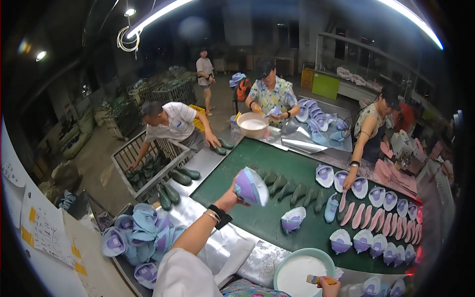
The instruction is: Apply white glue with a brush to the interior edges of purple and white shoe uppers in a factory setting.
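My left hand (229,197) grips a purple and pale-blue shoe upper (251,186), raised above the near left part of the green conveyor belt (240,230). A dark band and bracelets circle that wrist. At the lower edge my right hand (330,287) is closed on a paintbrush (313,279) with a yellowish handle. The bristles are over a pale green bowl (296,253) of white liquid (299,272). Another shoe upper (294,219) sits on the belt, between the raised one and the bowl.
Shoe uppers (133,232) are heaped at my left. Dark green shoe lasts (284,188), pink insoles (368,216) and more uppers (362,238) line the belt. Across it, one person (173,121) handles lasts beside a crate (143,173), another (272,94) works at a bowl, and a third (368,126) reaches in.
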A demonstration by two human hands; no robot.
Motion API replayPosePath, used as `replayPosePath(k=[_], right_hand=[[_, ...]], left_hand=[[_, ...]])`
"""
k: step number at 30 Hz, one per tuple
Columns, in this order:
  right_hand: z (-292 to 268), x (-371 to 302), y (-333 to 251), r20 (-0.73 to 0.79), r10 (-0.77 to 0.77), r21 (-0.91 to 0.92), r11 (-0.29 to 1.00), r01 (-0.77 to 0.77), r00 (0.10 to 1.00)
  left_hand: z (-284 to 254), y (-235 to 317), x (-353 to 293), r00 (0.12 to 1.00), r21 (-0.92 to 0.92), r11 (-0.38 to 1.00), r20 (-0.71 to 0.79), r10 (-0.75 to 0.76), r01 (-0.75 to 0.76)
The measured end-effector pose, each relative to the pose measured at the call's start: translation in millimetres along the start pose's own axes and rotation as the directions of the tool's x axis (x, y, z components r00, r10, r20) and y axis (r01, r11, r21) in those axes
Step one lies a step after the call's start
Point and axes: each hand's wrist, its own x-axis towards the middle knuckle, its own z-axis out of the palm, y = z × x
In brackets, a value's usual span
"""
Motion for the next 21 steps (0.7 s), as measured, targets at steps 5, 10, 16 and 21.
replayPosePath(k=[5,10,16,21], right_hand=[[5,-2,-4,0.033,0.017,-0.016,1.0,-0.016,0.999],[-1,-4,-2,0.054,0.039,-0.047,0.998,-0.036,0.998],[7,10,15,0.053,0.077,-0.001,0.997,-0.077,0.996],[8,29,83,-0.024,-0.036,0.042,0.998,0.037,0.999]], left_hand=[[59,-1,-50,0.901,-0.15,0.984,0.408,0.149,-0.094],[99,-60,-178,0.88,-0.151,0.975,0.469,-0.075,0.164],[161,43,-206,0.885,-0.007,0.959,0.385,-0.261,0.285],[139,42,-213,0.735,0.336,0.941,0.625,-0.262,0.05]])
